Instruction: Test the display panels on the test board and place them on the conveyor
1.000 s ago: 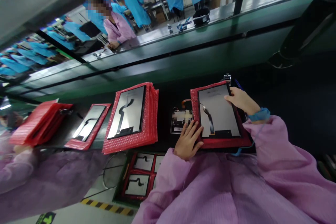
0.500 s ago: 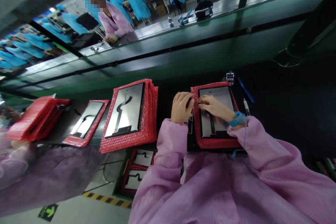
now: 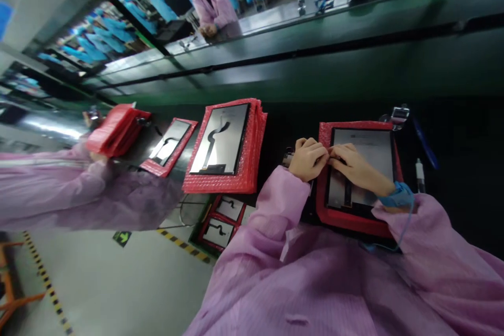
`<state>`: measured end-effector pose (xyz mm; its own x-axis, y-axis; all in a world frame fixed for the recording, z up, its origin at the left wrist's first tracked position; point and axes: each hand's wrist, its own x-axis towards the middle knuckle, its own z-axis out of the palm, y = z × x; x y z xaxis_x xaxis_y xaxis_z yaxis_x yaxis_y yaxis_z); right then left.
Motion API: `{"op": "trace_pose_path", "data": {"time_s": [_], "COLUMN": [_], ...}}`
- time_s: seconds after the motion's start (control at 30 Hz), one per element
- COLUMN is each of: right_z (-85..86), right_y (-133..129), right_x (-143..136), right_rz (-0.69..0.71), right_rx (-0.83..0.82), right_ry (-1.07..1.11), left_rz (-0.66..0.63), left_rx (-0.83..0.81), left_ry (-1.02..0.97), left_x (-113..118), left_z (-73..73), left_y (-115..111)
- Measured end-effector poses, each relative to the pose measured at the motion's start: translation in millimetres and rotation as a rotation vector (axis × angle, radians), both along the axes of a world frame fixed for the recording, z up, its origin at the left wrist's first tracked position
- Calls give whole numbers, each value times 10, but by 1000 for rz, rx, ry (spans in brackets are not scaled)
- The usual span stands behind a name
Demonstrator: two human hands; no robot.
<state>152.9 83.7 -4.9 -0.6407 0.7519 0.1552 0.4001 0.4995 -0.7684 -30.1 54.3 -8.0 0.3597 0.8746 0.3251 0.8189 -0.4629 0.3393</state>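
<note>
A display panel (image 3: 376,149) with a dark flex cable (image 3: 348,192) lies on a red bubble-wrap bag (image 3: 323,133) in front of me. Over the bag's left edge, my left hand (image 3: 309,159) is closed, its fingers curled and their tips meeting those of the other hand. My right hand (image 3: 358,169) reaches across the panel, thumb and fingers pinched at the panel's left edge. Whatever is between the fingertips is too small and hidden to name. A blue wrist strap (image 3: 397,195) with a cord is on my right wrist.
To the left lie a stack of red bags (image 3: 256,152) topped by another panel (image 3: 224,136), and a smaller bagged panel (image 3: 172,142). A tally counter (image 3: 399,115), blue pen (image 3: 425,143) and white-capped pen (image 3: 420,172) lie right. A co-worker's sleeve (image 3: 79,184) is far left.
My two hands have come together, fingertips now meeting at the panel's left edge. The camera view has swung, so the bench appears shifted right. The co-worker's arm at left shows more.
</note>
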Motion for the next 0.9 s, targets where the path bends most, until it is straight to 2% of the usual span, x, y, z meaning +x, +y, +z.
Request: {"op": "trace_pose_path", "data": {"time_s": [0.17,0.3,0.37,0.43,0.5,0.53,0.57,0.67,0.7,0.77,0.9], "right_z": [-31,10,99,221,327,355,361,267,219,142,127], "right_y": [27,50,30,-3,-18,-9,12,120,153,191,189], "right_x": [19,86,133,197,295,359,431,652,709,770,704], "right_rz": [-5,1,-6,-67,-216,-325,-439,-730,-769,-780,-781], "right_rx": [-17,-131,-259,-363,-385,-369,-332,-95,7,120,-1], "right_ry": [-20,-16,28,119,177,169,132,-64,-139,-288,-555], "left_rz": [-16,30,156,369,575,635,645,439,367,317,314], "left_rx": [-49,-58,-11,104,240,288,309,213,152,56,0], "left_ry": [8,-121,-269,-455,-614,-661,-680,-546,-484,-420,-331], "left_x": [2,-13,-22,-9,50,103,172,445,539,699,824], "left_z": [7,12,22,45,68,71,63,-60,-129,-283,-505], "left_y": [-18,43,66,20,-137,-260,-407,-909,-1063,-1304,-1491]}}
